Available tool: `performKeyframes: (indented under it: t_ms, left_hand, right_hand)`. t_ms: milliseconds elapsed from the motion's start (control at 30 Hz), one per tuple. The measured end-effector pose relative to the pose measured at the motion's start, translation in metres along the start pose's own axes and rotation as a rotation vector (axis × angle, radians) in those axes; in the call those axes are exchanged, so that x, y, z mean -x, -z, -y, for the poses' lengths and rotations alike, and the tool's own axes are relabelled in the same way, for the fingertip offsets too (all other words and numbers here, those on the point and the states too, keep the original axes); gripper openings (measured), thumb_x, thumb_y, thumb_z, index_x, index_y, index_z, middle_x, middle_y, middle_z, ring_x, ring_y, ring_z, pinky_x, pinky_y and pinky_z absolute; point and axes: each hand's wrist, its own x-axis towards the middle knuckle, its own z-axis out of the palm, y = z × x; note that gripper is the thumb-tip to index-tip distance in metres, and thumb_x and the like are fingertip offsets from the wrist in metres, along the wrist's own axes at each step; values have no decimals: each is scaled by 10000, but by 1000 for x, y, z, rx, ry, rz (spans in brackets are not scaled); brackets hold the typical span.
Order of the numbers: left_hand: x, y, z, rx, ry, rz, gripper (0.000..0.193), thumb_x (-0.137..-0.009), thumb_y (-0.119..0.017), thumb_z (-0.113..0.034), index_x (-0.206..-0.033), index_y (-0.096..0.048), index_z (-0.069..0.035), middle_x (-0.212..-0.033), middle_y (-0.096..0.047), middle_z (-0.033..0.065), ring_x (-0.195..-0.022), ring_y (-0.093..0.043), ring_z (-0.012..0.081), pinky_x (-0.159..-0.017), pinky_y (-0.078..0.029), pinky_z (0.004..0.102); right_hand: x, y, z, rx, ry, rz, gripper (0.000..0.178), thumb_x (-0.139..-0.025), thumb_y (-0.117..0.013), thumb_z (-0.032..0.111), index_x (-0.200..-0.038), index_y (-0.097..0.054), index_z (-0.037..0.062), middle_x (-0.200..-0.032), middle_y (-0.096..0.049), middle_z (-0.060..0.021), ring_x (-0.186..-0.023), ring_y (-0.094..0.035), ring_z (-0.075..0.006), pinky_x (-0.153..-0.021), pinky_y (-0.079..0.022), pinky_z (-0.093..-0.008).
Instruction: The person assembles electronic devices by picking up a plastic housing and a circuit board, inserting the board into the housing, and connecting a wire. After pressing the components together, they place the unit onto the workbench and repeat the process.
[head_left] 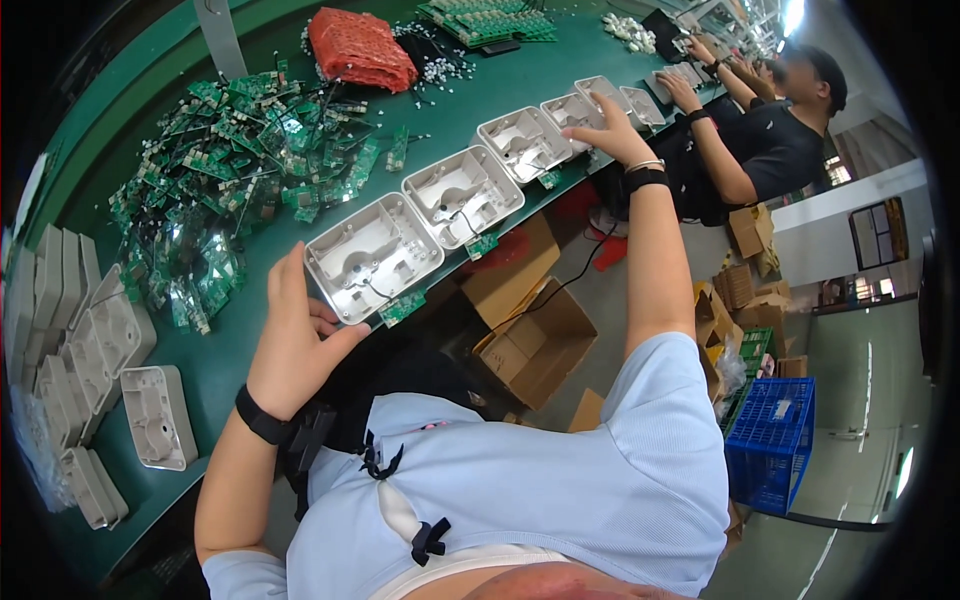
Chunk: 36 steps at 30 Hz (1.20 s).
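Observation:
Several open white plastic housings stand in a slanting row along the bench's near edge. At the closest housing (372, 255), my left hand (300, 335) grips the left end, forefinger along its side and thumb at the near corner. A small green circuit board (403, 308) hangs from it on a thin dark wire over the bench edge. The second housing (462, 195) and third housing (524, 145) also have boards wired at their near sides. My right hand (618, 138) reaches over the far housings (566, 122), fingers spread; its contact with them is unclear.
A heap of green circuit boards (240, 150) covers the bench (440, 110) behind the row. Stacked housings (85, 350) stand left, near a single housing (160, 418). A red bubble-wrap bundle (360, 48) lies farther back. Below are a cardboard box (540, 345) and blue crate (770, 440); a co-worker (770, 140) works right.

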Motion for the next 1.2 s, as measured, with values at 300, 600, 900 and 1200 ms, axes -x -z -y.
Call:
performKeyframes:
  t_ms: [300, 600, 900, 1200]
  left_hand:
    - [-11, 1, -2, 35, -7, 38, 1091, -790, -872, -9, -1642, -193, 44, -1562, -348, 184, -933, -654, 194, -783, -599, 294]
    - [-3, 2, -5, 10, 74, 14, 1130, -754, -875, 33, -1648, -184, 24, -1570, -339, 173, -933, -669, 201, -765, -601, 292]
    - [-28, -19, -6, 171, 76, 41, 1148, -750, -878, 43, -1647, -162, 16, -1515, -374, 174, -947, -682, 194, -764, -605, 299]
    - [-56, -37, -20, 180, 50, 77, 1099, -769, -895, -7, -1606, -186, 51, -1446, -409, 205, -908, -673, 188, -767, -607, 306]
  right_hand:
    - [-41, -15, -156, -821, -531, -726, 970, -801, -856, 565, -1367, -577, -171, -1371, -665, -306, -1310, -631, -424, -1115, -485, -440]
    - [-93, -47, -208, -637, -992, -599, 467, -928, -783, 406, -1059, -711, -37, -924, -726, -103, -663, -668, -229, -608, -536, -328]
    - [-89, -3, -225, -1141, -774, -743, 282, -972, -757, 137, -1182, -665, -27, -1009, -725, -107, -779, -740, -224, -665, -623, -301]
    - [-93, -25, -249, -398, -723, -701, 294, -945, -742, 112, -1208, -673, 0, -969, -709, -86, -792, -719, -166, -621, -562, -289]
